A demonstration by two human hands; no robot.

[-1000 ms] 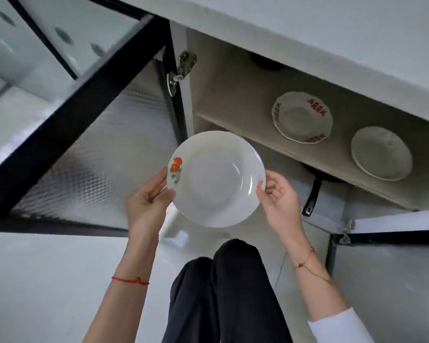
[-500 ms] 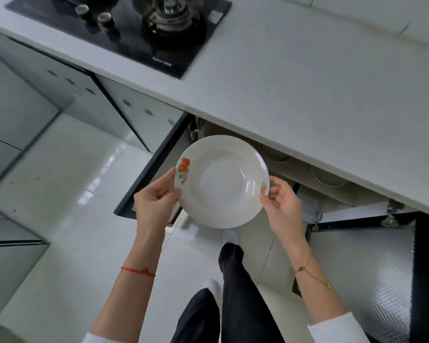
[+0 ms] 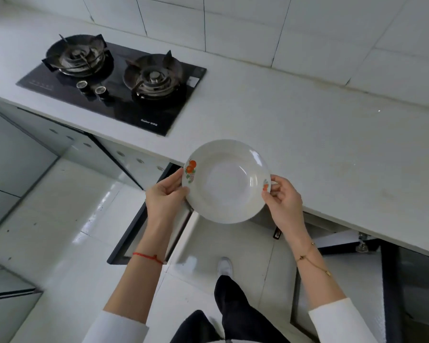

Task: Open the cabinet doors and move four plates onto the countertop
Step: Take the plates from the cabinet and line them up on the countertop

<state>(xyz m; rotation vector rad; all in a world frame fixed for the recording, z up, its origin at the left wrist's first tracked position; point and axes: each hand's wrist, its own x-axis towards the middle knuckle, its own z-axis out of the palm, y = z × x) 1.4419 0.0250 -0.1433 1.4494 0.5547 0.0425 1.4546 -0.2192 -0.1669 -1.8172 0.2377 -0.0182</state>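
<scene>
A white deep plate (image 3: 227, 181) with orange fruit prints on its rim hangs in the air over the front edge of the white countertop (image 3: 320, 134). My left hand (image 3: 165, 198) grips its left rim and my right hand (image 3: 284, 203) grips its right rim. Below the counter both cabinet doors stand open: the left door (image 3: 131, 233) and the right door (image 3: 391, 283). The counter edge hides the cabinet's shelves and the plates inside.
A black two-burner gas hob (image 3: 114, 82) sits in the counter at the left, its knobs near the front. White wall tiles rise behind. A dark pan handle (image 3: 277, 234) pokes out under the counter. My legs and a white shoe (image 3: 224, 266) are on the tiled floor.
The view rose from the cabinet interior to the countertop as I stood up. The plate, held in both hands, came up from shelf level to the counter's front edge.
</scene>
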